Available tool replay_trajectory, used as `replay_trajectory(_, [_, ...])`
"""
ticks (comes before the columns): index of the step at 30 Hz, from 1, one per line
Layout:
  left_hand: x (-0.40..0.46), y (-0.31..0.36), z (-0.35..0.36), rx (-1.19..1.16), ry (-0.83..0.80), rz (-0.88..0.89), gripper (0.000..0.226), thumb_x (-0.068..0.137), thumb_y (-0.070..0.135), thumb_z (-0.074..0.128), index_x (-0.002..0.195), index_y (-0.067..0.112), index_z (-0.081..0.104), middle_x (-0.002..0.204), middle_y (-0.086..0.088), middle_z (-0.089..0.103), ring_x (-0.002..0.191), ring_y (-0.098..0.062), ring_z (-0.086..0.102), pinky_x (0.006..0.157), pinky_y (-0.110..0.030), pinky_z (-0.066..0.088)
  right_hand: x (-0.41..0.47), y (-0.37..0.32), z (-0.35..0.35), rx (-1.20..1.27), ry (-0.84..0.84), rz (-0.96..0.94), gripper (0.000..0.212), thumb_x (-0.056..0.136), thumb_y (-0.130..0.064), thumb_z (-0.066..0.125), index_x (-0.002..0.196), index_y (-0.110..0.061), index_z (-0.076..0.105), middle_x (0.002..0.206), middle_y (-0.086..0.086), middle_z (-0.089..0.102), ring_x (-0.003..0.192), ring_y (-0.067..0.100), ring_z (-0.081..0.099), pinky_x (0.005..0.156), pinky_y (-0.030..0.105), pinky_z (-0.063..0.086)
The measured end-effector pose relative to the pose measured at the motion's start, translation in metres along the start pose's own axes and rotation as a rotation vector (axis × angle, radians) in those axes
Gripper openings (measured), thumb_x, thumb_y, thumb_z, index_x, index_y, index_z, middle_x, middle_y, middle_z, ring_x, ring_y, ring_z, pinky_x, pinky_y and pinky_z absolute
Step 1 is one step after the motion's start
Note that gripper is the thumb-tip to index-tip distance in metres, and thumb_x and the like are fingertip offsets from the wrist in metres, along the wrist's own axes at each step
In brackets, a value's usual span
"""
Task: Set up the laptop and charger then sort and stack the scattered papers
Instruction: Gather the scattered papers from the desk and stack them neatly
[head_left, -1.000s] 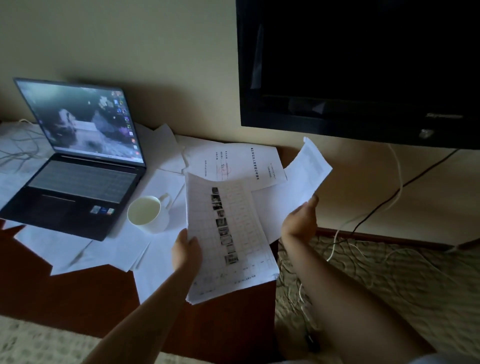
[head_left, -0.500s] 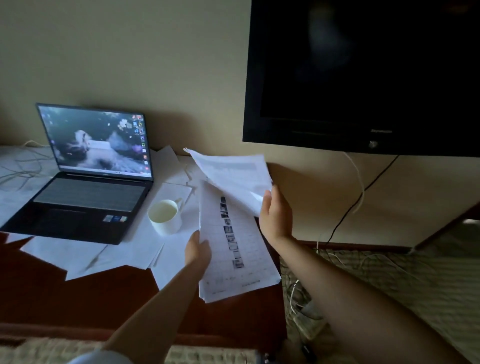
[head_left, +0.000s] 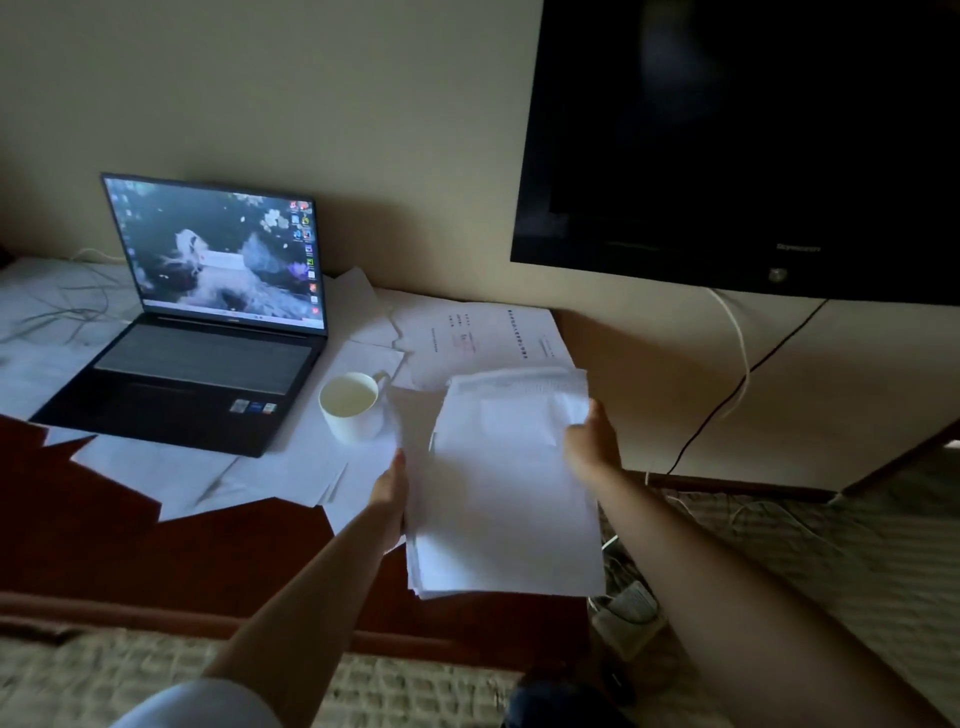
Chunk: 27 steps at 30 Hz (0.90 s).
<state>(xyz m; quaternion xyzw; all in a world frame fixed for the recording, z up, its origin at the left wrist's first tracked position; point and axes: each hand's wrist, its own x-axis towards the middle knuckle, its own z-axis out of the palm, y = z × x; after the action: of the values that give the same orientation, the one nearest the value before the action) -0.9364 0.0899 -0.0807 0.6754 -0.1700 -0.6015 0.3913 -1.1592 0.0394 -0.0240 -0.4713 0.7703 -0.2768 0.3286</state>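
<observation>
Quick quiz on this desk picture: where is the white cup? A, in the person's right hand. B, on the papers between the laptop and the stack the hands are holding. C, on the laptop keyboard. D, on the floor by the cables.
B: the white cup stands on loose papers, right of the laptop and left of the held stack.

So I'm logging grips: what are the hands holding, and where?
Both hold the paper stack: left hand at its left edge, right hand at its right edge.
</observation>
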Motion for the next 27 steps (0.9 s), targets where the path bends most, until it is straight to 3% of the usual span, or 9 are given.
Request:
replay_trajectory(4, [0.019,0.004,0.006,0.21,0.1,0.052,0.039,0.1,0.035,0.036,0.113,0.003,0.055,0.108,-0.023,0.062,0.099,-0.039,0.06,0.088,-0.05,0.052,0.02,0.014,0.023,-0.047,-0.097,0.005,0.055,0.09,-0.005,0.034,0.143,-0.019,0.034,0.138,0.01,0.051,0.12,0.032,0.052,0.097,0.041,0.047])
replay_trajectory(9, [0.034,0.014,0.021,0.335,0.146,0.092,0.029,0.096,0.021,0.043,0.11,-0.001,0.056,0.087,-0.014,0.059,0.072,-0.024,0.055,0.058,-0.028,0.043,0.051,0.017,0.049,-0.059,-0.151,-0.017,0.054,0.092,-0.005,0.034,0.145,-0.017,0.031,0.14,0.013,0.048,0.123,0.034,0.05,0.1,0.043,0.044])
replay_trajectory(14, [0.052,0.021,0.034,0.27,0.172,0.069,0.016,0.092,0.012,0.053,0.106,0.005,0.056,0.095,-0.015,0.062,0.074,-0.025,0.058,0.06,-0.029,0.049,0.071,0.014,0.07,-0.108,-0.303,0.047,0.052,0.092,-0.006,0.039,0.143,-0.015,0.034,0.138,0.012,0.049,0.121,0.033,0.051,0.094,0.036,0.047])
replay_trajectory(16, [0.058,0.023,0.039,0.304,0.245,0.086,0.011,0.088,0.005,0.054,0.098,0.006,0.057,0.088,-0.013,0.061,0.073,-0.026,0.056,0.064,-0.03,0.048,0.078,0.012,0.074,-0.215,-0.387,0.067,0.047,0.089,-0.006,0.042,0.136,-0.01,0.044,0.132,0.014,0.053,0.117,0.034,0.054,0.088,0.033,0.048])
replay_trajectory(18, [0.062,0.025,0.041,0.312,0.326,0.1,0.009,0.082,0.001,0.055,0.088,0.007,0.059,0.074,-0.008,0.06,0.065,-0.024,0.054,0.062,-0.03,0.046,0.088,0.011,0.08,-0.272,-0.364,0.042,0.041,0.087,-0.009,0.044,0.127,-0.006,0.051,0.127,0.015,0.055,0.113,0.034,0.055,0.084,0.033,0.048])
replay_trajectory(21, [0.065,0.025,0.041,0.271,0.4,0.099,0.008,0.077,0.001,0.056,0.072,0.007,0.058,0.062,-0.006,0.055,0.056,-0.021,0.049,0.056,-0.029,0.041,0.105,0.0,0.084,-0.118,-0.234,-0.006,0.026,0.085,-0.012,0.048,0.109,-0.005,0.053,0.112,0.013,0.055,0.1,0.029,0.057,0.069,0.026,0.042])
replay_trajectory(24, [0.068,0.021,0.037,0.266,0.441,0.088,0.02,0.08,0.01,0.064,0.062,0.007,0.056,0.058,-0.005,0.053,0.056,-0.022,0.049,0.053,-0.027,0.039,0.122,-0.018,0.086,0.231,-0.175,0.15,0.041,0.089,-0.009,0.049,0.129,-0.007,0.047,0.121,0.008,0.054,0.11,0.026,0.054,0.085,0.028,0.041])
replay_trajectory(27, [0.076,0.024,0.033,0.261,0.443,0.04,0.021,0.081,0.02,0.069,0.068,0.006,0.061,0.064,-0.007,0.06,0.063,-0.025,0.058,0.064,-0.033,0.05,0.134,-0.03,0.093,0.568,-0.158,0.282,0.023,0.089,-0.009,0.05,0.111,-0.016,0.05,0.091,0.0,0.052,0.075,0.013,0.048,0.067,0.023,0.038])
